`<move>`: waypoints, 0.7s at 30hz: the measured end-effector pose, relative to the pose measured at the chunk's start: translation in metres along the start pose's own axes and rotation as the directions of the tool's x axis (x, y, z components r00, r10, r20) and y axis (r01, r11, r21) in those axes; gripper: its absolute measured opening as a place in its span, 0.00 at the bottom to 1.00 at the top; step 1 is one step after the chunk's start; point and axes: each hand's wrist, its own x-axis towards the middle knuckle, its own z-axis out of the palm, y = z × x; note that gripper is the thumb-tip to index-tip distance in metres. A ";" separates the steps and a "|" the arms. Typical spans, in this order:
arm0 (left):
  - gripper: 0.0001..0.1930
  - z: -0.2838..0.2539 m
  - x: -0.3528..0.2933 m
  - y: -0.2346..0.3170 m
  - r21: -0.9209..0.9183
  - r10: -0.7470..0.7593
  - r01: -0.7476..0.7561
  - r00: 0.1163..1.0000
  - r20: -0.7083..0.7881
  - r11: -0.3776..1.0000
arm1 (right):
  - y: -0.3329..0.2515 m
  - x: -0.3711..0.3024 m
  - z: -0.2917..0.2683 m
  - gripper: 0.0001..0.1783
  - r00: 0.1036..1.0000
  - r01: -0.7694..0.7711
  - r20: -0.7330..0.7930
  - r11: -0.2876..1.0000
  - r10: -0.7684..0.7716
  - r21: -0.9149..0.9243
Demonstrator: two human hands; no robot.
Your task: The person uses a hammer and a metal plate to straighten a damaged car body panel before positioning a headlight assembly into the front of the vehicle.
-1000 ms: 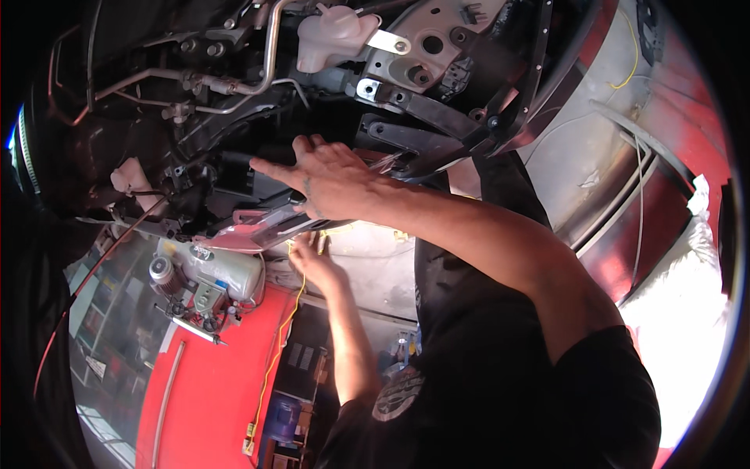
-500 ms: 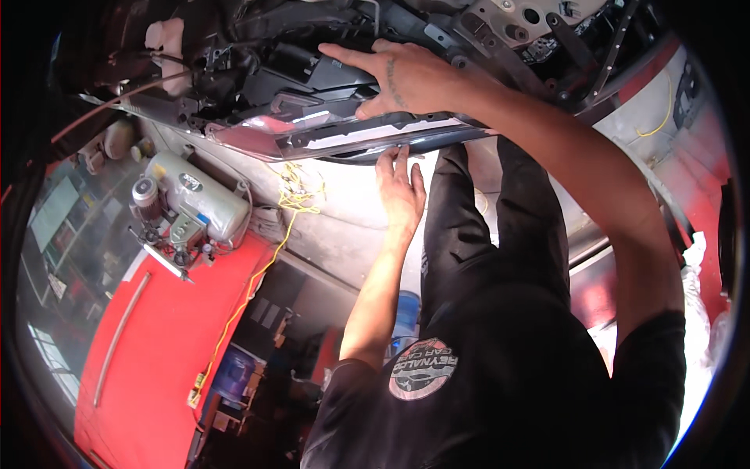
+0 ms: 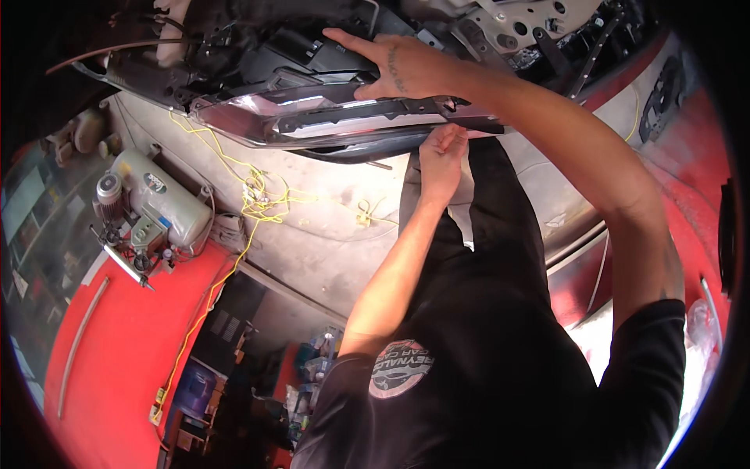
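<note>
Head view: headlight [image 3: 328, 125] between hands; right hand [image 3: 406, 66] flat above; left hand [image 3: 441, 160] gripping underside.

Hands [image 3: 422, 109] on, seemingly, headlamp [image 3: 312, 125]

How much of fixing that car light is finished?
Done: the car's front is stripped, bare metal frame showing. In hand: the headlight sits partly seated; the right hand presses its top, the left hand grips its lower edge. Left: it isn't flush yet; fasteners can't be seen.
</note>
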 end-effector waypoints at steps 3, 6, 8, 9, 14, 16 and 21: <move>0.14 0.016 -0.001 0.004 -0.240 -0.246 0.224 0.967 -0.066 0.945 | 0.002 -0.005 0.004 0.56 0.996 -0.082 -0.027 0.996 0.081 -0.018; 0.10 0.020 -0.003 0.034 -0.250 -0.311 0.284 0.948 -0.074 0.926 | -0.009 -0.012 0.002 0.56 0.987 -0.148 -0.075 0.987 0.143 -0.060; 0.10 0.017 -0.006 0.025 -0.314 -0.276 0.245 0.960 -0.057 0.917 | -0.016 -0.013 0.001 0.56 0.984 -0.157 -0.086 0.987 0.154 -0.023; 0.11 0.013 -0.008 0.018 -0.379 -0.253 0.216 0.966 -0.050 0.900 | -0.017 -0.012 0.006 0.55 0.982 -0.162 -0.103 0.987 0.160 -0.010; 0.13 0.007 -0.016 0.001 -0.287 -0.203 0.171 0.976 -0.084 0.942 | -0.013 -0.016 0.007 0.55 0.985 -0.137 -0.097 0.988 0.144 0.075; 0.15 0.010 -0.017 0.004 -0.227 -0.179 0.155 0.980 -0.091 0.962 | -0.013 -0.018 0.005 0.56 0.986 -0.133 -0.088 0.986 0.142 0.097; 0.16 0.007 -0.017 0.013 -0.144 -0.291 0.278 0.953 -0.084 0.950 | -0.011 -0.023 0.004 0.59 0.987 -0.142 -0.053 0.981 0.150 0.131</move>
